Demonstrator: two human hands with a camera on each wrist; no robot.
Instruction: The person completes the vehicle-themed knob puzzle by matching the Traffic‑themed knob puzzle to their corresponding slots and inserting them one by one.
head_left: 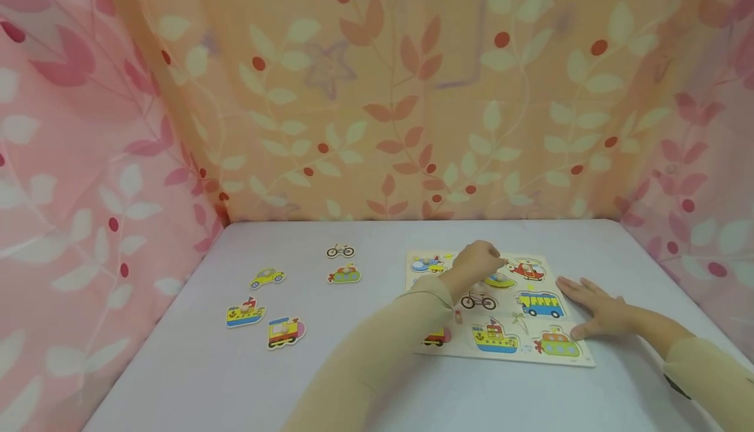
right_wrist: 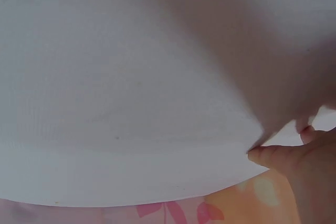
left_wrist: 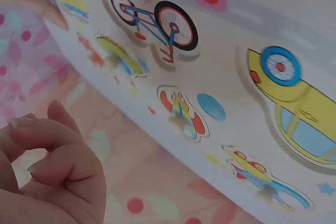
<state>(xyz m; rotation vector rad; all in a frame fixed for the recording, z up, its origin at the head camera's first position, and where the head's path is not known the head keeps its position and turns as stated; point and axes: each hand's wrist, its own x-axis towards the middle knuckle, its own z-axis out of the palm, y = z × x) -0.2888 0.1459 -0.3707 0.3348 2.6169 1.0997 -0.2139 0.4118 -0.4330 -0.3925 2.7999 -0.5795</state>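
My left hand is over a wooden peg puzzle board, its fingers near the yellow-green flying saucer piece. In the left wrist view that hand's fingers are loosely bent with nothing between them. Beside the board's right edge, my right hand lies with fingers spread, the thumb at the submarine picture. Knobbed pieces sit in the board: a plane, a helicopter, a bus and a rocket, which my left hand hides in the head view.
Left of the board lie loose pieces: a bicycle, a submarine, a car, a ship and a train. A white cloth covers the table. Patterned curtains stand behind and at both sides.
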